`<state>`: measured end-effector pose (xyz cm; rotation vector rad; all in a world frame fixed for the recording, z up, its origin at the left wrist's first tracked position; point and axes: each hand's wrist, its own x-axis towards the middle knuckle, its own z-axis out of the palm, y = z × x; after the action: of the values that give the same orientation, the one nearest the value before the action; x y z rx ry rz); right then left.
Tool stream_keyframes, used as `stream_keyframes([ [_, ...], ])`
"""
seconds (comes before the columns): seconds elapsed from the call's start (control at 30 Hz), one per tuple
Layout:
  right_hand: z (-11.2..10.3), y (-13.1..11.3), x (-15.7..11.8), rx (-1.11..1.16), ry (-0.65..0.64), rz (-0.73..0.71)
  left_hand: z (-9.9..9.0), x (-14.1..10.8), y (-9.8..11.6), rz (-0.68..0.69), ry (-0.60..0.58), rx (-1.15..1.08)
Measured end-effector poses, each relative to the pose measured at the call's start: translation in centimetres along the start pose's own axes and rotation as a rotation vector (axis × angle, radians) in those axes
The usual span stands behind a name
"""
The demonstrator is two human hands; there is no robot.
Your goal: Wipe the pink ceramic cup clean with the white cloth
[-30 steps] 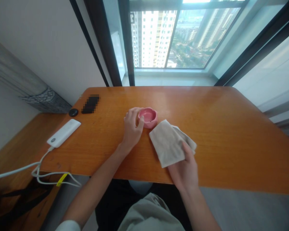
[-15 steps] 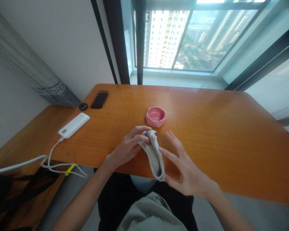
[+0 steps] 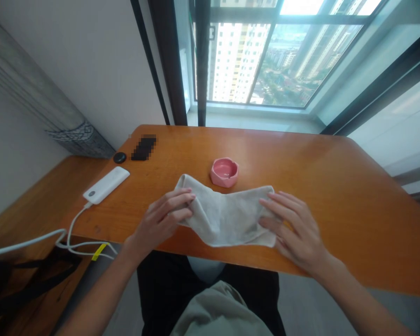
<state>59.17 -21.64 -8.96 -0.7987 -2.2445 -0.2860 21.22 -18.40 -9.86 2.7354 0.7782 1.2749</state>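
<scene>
A white cloth [image 3: 227,217] is stretched sideways between my two hands, above the front part of the wooden table [image 3: 336,210]. Its left end is gripped by my left hand [image 3: 164,217], fingers over the front and thumb hidden. My right hand [image 3: 296,226] grips the right end, with fingertips lying on the cloth. The middle of the cloth sags a little, and its top left corner stands up in a fold. Just beyond the cloth's upper edge sits a pink ashtray-like dish [image 3: 224,172].
A white power bank [image 3: 107,185] with a white cable [image 3: 70,228] lies at the table's left side. Behind it are a round black object [image 3: 119,157] and a blurred-out dark item [image 3: 144,148]. A window is beyond the table's far edge.
The cloth was folded narrow and held by my left hand, with my right hand's fingers spread beside it. Now it is opened out wide, my hands have moved apart, and my right hand has taken hold.
</scene>
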Motion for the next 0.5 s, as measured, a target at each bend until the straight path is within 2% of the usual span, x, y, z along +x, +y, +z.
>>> stream_keyframes([
  [0.1, 0.0, -1.7, -4.0, 0.014, -0.256, 0.003, -0.3, -4.3, 1.1, -0.062, -0.224, 0.116],
  [0.17, -0.1, -2.3, -6.2, 0.057, -0.358, 0.041, -0.4, -6.4, 2.1, -0.138, -0.333, 0.107],
  [0.23, -0.5, -2.4, -7.6, 0.079, -0.366, 0.111, -0.6, -7.6, 3.0, -0.218, -0.401, 0.063],
  [0.33, -1.3, -1.8, -8.1, 0.090, -0.331, 0.165, -1.2, -7.6, 3.6, -0.259, -0.440, 0.028],
  [0.5, -2.3, -1.7, -6.0, 0.133, -0.242, 0.209, -1.7, -6.2, 3.6, -0.272, -0.397, -0.037],
])
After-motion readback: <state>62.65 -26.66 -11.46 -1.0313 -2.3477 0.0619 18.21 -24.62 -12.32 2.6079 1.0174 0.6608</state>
